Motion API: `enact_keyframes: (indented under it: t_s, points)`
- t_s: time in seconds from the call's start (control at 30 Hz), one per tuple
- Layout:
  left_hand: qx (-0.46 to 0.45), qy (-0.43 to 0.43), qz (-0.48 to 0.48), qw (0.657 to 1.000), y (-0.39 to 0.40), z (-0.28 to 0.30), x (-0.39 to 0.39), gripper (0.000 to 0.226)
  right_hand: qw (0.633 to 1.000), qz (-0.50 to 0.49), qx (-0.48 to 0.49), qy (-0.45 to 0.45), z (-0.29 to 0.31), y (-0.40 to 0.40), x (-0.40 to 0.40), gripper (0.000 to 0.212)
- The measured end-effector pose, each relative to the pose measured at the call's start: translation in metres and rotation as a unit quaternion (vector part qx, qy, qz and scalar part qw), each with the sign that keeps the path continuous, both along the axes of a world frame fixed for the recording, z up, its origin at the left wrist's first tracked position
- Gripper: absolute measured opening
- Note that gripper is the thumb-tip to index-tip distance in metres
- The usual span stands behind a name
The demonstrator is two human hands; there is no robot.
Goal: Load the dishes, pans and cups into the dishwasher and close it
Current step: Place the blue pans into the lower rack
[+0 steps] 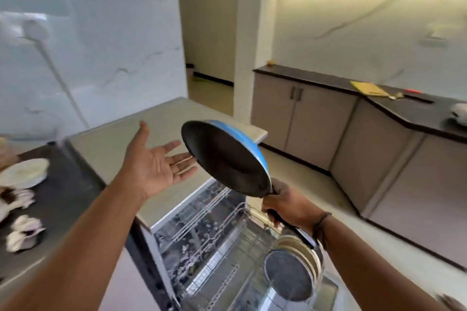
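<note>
My right hand (285, 203) grips the black handle of a frying pan (225, 159), blue outside and black inside, held tilted in the air above the open dishwasher (202, 242). My left hand (156, 163) is spread open, palm up, just left of the pan's rim, and whether its fingertips touch the rim cannot be told. The wire racks are pulled out below. Several plates (294, 267) stand upright in the lower rack at the right. A white bowl (24, 171) and blurred white cups (24, 233) sit on the dark counter at the far left.
A light countertop (151, 121) runs above the dishwasher. Across the floor a dark L-shaped counter (409, 113) over grey cabinets carries a yellow cutting board (369, 88), a knife and white dishes. A doorway opens at the back centre.
</note>
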State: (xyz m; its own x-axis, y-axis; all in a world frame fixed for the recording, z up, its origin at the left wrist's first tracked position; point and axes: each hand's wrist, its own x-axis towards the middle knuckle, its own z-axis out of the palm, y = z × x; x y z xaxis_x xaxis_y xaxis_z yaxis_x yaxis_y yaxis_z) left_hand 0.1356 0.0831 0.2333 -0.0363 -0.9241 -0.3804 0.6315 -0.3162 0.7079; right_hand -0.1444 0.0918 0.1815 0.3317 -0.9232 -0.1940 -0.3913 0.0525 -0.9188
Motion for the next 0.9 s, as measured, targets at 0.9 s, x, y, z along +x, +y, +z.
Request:
enact_keyframes:
  t_s: [0.9]
  points:
    - [0.348,-0.338,-0.242,0.840,-0.126,-0.417,-0.049,0.038,0.947,-0.022,0.128,0.295,-0.357,-0.023,-0.010,0.033]
